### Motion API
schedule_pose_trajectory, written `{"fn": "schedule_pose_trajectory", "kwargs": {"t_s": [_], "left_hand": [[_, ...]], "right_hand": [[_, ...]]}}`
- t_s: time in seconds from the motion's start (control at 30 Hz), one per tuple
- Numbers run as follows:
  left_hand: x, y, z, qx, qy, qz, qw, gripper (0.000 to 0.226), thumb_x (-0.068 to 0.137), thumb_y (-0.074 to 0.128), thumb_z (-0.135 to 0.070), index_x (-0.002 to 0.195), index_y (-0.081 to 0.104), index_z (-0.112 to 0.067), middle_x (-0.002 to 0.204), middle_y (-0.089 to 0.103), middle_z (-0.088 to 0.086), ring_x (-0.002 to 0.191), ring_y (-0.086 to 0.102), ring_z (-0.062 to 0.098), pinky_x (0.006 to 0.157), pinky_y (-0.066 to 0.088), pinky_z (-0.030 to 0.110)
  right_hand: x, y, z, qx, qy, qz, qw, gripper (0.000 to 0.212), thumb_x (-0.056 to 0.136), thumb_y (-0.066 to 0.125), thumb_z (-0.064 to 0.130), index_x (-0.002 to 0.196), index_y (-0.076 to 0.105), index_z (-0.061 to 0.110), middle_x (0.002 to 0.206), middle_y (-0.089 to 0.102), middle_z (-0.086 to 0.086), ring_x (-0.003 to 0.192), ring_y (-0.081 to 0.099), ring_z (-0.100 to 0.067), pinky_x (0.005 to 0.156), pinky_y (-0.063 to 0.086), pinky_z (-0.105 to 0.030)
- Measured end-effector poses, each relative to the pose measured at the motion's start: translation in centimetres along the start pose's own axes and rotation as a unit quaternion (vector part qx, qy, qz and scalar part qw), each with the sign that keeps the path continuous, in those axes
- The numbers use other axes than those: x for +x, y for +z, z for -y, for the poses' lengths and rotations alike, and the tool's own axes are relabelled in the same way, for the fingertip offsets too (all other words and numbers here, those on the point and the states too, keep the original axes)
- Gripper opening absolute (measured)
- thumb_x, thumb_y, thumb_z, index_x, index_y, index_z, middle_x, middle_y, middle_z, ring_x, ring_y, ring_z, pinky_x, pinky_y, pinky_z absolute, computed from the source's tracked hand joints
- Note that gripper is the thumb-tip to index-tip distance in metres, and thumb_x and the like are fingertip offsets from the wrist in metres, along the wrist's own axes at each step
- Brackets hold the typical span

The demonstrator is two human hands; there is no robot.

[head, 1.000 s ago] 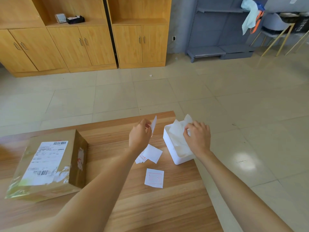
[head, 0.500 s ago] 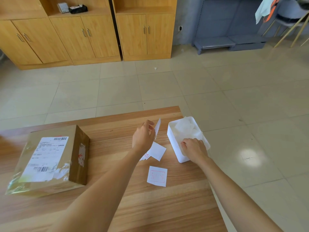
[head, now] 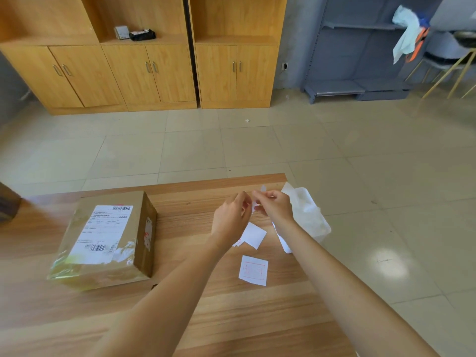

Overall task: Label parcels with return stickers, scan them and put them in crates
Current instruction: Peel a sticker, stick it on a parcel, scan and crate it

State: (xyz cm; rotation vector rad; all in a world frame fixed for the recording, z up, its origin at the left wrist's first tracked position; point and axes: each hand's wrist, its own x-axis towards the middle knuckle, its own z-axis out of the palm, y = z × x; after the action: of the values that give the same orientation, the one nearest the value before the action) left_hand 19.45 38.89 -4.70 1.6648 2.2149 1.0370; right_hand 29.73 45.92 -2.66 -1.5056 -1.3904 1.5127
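A brown cardboard parcel [head: 108,240] with a white shipping label lies on the left of the wooden table [head: 180,318]. My left hand [head: 230,219] and my right hand [head: 275,206] meet above the table's far right part, both pinching a small white sticker [head: 255,206] between their fingertips. A red-printed return sticker [head: 253,270] lies flat on the table below my hands. More white sticker sheets [head: 253,235] lie under my left wrist. A white box [head: 309,217] of discarded backing paper sits at the table's right edge, behind my right hand.
The table's far edge and right edge are close to my hands, with tiled floor [head: 257,150] beyond. Wooden cabinets [head: 154,68] line the back wall. Grey shelving [head: 355,86] and a chair [head: 450,68] stand at the back right.
My right hand has left the white box and come up to my left hand, and both now pinch the sticker. The camera has tilted up a little.
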Motion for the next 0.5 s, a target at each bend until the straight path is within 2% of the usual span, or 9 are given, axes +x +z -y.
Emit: {"fn": "schedule_pose_trajectory", "kwargs": {"t_s": [0.1,0.2,0.3,0.4,0.5], "left_hand": [[-1.1,-1.6,1.0,0.028,0.052,-0.009,0.998,0.012,0.096,0.053,-0.021,0.096,0.059,-0.011,0.092,0.065,-0.004,0.08,0.062,0.018,0.06,0.047,0.032],[-2.0,-3.5,2.5,0.036,0.07,-0.025,0.997,0.023,0.095,0.056,-0.032,0.094,0.062,-0.009,0.088,0.065,-0.001,0.077,0.06,0.017,0.058,0.043,0.029],[-3.2,-5.6,4.8,0.037,0.06,-0.051,0.996,0.034,0.09,0.058,-0.044,0.089,0.061,-0.011,0.083,0.063,-0.002,0.073,0.057,0.015,0.056,0.046,0.031],[-4.5,-7.8,7.2,0.008,-0.022,-0.065,0.998,0.036,0.092,0.052,-0.048,0.097,0.059,-0.013,0.09,0.059,-0.004,0.079,0.055,0.012,0.064,0.046,0.029],[-4.9,-10.3,9.4,-0.11,-0.157,-0.089,0.978,0.032,0.094,0.054,-0.043,0.107,0.057,-0.013,0.097,0.058,-0.003,0.084,0.056,0.011,0.069,0.045,0.024]], "right_hand": [[-1.4,1.5,0.4,0.039,0.013,0.001,0.999,0.016,0.084,0.065,0.013,0.098,0.064,0.004,0.08,0.068,-0.003,0.063,0.067,-0.008,0.06,0.052,-0.016],[-2.8,3.2,1.1,0.054,0.006,0.015,0.998,0.004,0.089,0.057,0.007,0.093,0.06,0.007,0.088,0.068,-0.01,0.066,0.066,-0.013,0.06,0.052,-0.018],[-4.1,5.1,1.8,0.075,-0.011,0.022,0.997,0.008,0.091,0.054,0.007,0.085,0.055,0.012,0.095,0.069,-0.014,0.077,0.065,-0.02,0.063,0.053,-0.022],[-5.5,6.9,2.7,0.085,-0.025,0.049,0.995,0.009,0.092,0.055,0.009,0.085,0.054,0.013,0.088,0.068,-0.007,0.073,0.062,-0.017,0.064,0.05,-0.024],[-7.0,8.8,3.5,0.099,-0.027,0.087,0.991,0.008,0.093,0.055,0.009,0.085,0.054,0.012,0.081,0.068,-0.003,0.067,0.061,-0.013,0.062,0.046,-0.024]]}}
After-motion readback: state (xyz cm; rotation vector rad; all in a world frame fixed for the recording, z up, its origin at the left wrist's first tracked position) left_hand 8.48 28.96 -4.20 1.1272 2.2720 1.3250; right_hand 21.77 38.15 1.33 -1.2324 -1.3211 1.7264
